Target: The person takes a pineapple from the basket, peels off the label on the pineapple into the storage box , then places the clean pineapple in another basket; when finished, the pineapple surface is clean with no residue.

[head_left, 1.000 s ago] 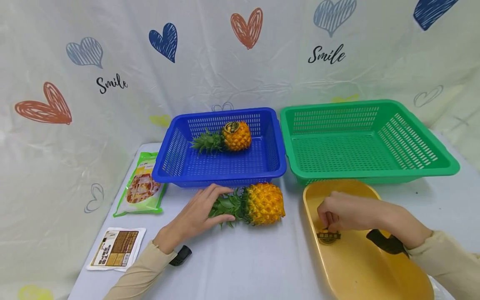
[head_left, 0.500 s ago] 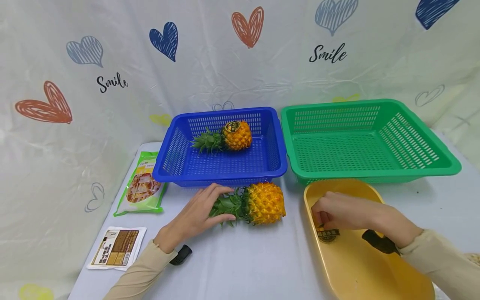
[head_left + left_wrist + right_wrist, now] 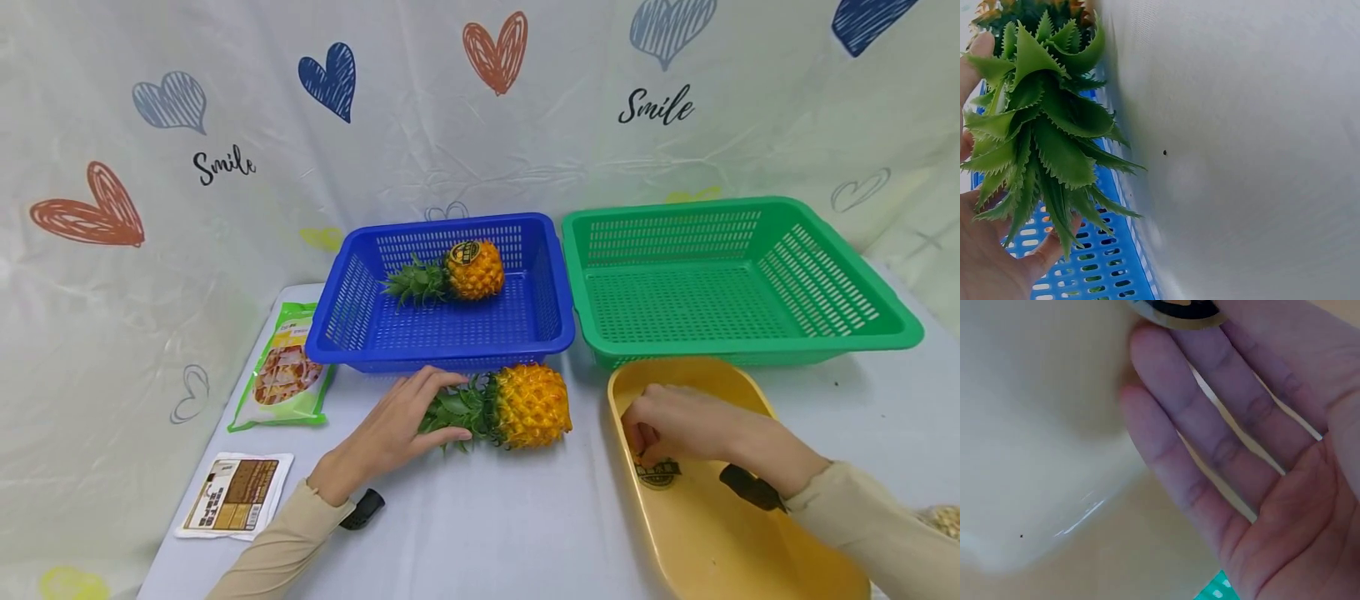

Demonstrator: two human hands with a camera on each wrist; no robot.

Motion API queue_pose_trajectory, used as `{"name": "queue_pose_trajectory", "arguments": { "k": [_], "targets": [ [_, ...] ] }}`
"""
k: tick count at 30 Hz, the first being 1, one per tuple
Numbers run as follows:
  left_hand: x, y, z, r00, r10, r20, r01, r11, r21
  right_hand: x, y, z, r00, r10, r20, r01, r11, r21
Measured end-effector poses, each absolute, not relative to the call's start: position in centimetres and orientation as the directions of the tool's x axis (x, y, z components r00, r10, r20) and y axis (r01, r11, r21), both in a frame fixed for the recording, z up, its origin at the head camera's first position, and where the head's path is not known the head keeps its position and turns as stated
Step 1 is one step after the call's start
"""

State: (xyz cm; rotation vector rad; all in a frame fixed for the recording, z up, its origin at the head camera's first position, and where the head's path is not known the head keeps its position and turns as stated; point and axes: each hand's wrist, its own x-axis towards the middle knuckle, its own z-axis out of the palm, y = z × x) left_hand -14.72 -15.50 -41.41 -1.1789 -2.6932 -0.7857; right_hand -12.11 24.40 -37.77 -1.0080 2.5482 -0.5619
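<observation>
Here, the left hand (image 3: 393, 429) curls its fingers round the near pineapple's crown (image 3: 459, 413); the right hand (image 3: 675, 425) pinches a fruit sticker (image 3: 658, 477).

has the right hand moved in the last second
Yes: in the head view, the right hand has shifted slightly left against the yellow tray, closer to its left wall.

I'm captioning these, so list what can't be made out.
Label: top hidden by right hand, head view; cut off by right wrist view's top edge.
Tub: near end cut off by head view's bottom edge.
White packet: fine print too small, head view.
Near pineapple: body cut off by left wrist view's top edge.
</observation>
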Motion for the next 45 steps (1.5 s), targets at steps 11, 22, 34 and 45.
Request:
{"name": "queue_pose_trajectory", "arguments": {
  "k": [11,22,34,45],
  "targets": [
    [-14.7,-15.5,-41.4,-0.687,0.663,0.300,0.719,0.559,0.413,-12.6,24.8,-38.0,-0.753,-0.650,-0.104,-0.589,0.735,-0.336],
    [-14.6,-15.5,-41.6,-0.688,0.660,0.302,0.718,0.560,0.413,-12.4,25.2,-37.3,-0.794,-0.607,-0.039,-0.576,0.771,-0.273],
    [-14.6,-15.7,-41.5,-0.692,0.659,0.295,0.713,0.557,0.427,-12.3,28.6,-35.9,-0.796,-0.579,-0.179,-0.486,0.787,-0.380],
    [-14.7,-15.5,-41.4,-0.690,0.664,0.288,0.715,0.561,0.418,-11.8,29.6,-36.5,-0.796,-0.560,-0.230,-0.461,0.807,-0.369]
  ]
}}
